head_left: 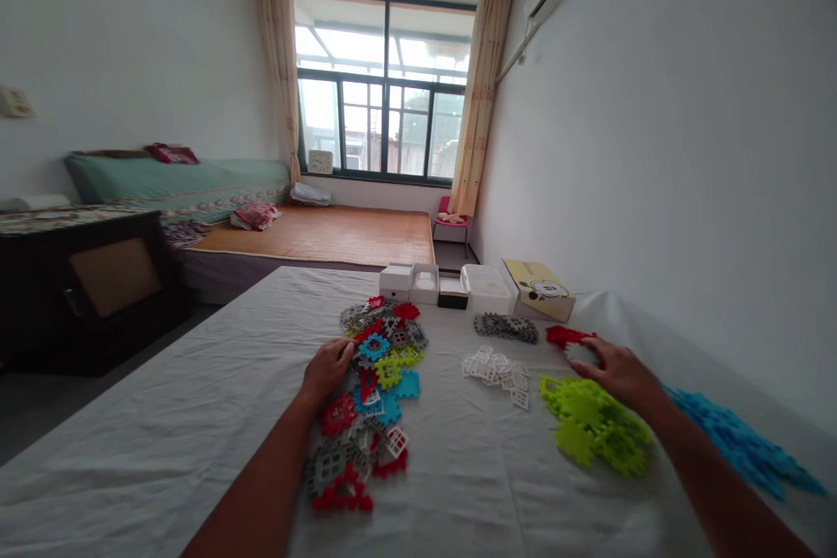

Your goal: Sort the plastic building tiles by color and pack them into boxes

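Observation:
A mixed heap of plastic building pieces with toothed edges [388, 371], in red, blue, green, grey and white, runs down the middle of the table. My left hand [329, 369] is at its left side, fingers curled together against a red piece [370, 334]; whether they grip it is hidden. On the right, my right hand [618, 373] has its fingers closed on a pale grey toothed building piece [581, 355], right beside a few red pieces [563, 335]. Nearer me lies a pile of lime-green pieces [592, 423], below the right hand.
White window-shaped pieces [497, 373] and a dark grey row [506, 327] lie between the hands. Blue pieces [738, 436] are piled beyond my right forearm. White boxes [396, 281], a clear plastic container [487, 288] and a yellow carton [540, 289] line the far table edge.

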Available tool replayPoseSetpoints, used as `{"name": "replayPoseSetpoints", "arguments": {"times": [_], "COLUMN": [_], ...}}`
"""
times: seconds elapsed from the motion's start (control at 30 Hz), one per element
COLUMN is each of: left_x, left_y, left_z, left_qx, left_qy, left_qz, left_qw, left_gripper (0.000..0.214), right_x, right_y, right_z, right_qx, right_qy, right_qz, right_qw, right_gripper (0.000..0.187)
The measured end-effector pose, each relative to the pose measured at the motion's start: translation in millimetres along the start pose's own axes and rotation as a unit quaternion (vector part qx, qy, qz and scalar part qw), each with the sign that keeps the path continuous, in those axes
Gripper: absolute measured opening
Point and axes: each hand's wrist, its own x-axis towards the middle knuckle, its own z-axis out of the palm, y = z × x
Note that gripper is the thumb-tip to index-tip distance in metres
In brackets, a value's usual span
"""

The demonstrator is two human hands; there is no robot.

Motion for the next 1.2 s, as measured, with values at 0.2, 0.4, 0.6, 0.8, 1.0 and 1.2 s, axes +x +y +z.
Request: {"name": "replayPoseSetpoints", "arguments": {"times": [0.2, 0.4, 0.6, 0.8, 1.0, 1.2], "left_x": [-2, -5, -6, -8, -6, -5], "left_y": [0, 2, 5, 6, 5, 5], "left_z": [-1.5, -0.4, -0.8, -0.9, -0.5, -1.6], "left_qx": [-0.014, -0.024, -0.016, -0.017, -0.019, -0.02], "left_qy": [0.001, 0.007, 0.012, 0.015, 0.012, 0.0], "left_qz": [0.005, -0.002, -0.018, -0.02, -0.025, -0.012], "left_qw": [1.0, 1.0, 1.0, 1.0, 0.999, 1.0], "left_gripper": [0.036, 0.036, 0.034, 0.034, 0.033, 0.033], "right_x": [53, 80, 12, -36, -31, -40], "right_y": [-104, -163, -261, -294, -265, -237], "right_z": [39, 38, 53, 55, 33, 37], "right_qx": [0.033, 0.027, 0.132, 0.14, 0.204, 0.217], "right_qy": [-0.07, -0.061, -0.158, -0.197, -0.231, -0.231], "right_qz": [-0.052, -0.062, -0.263, -0.322, -0.279, -0.22], "right_qw": [0.996, 0.996, 0.943, 0.915, 0.909, 0.922], "right_gripper": [0.054, 0.049, 0.035, 0.027, 0.025, 0.031]}}
